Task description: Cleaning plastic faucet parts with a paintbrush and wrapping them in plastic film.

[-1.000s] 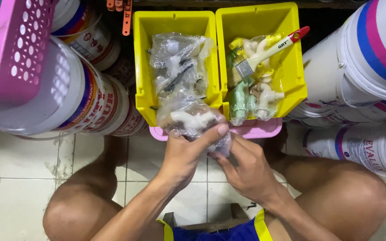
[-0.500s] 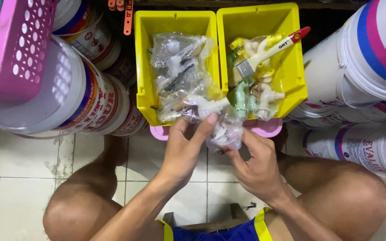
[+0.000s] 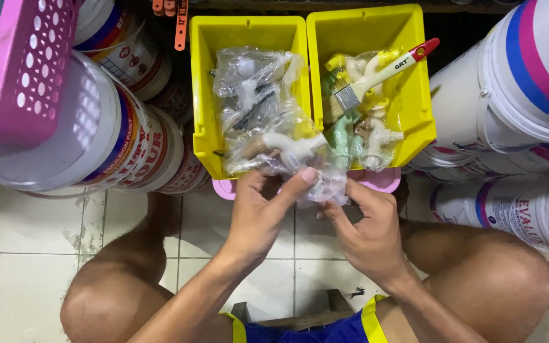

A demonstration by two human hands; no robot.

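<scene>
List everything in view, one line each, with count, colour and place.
bins: two, yellow, side by side at top centre
bagged taps: several, clear bags, in the left bin
tap: one, white, in a clear bag, held at the left bin's front edge
fittings: several, white and pale green, in the right bin
brush: one, cream handle with red tip, on the fittings
tray: one, pink, under the bins
buckets: several, white with coloured labels, stacked left and right
basket: one, pink, top left
floor: white tiles
left hand: grips the bagged tap
right hand: holds the bag's lower end
</scene>
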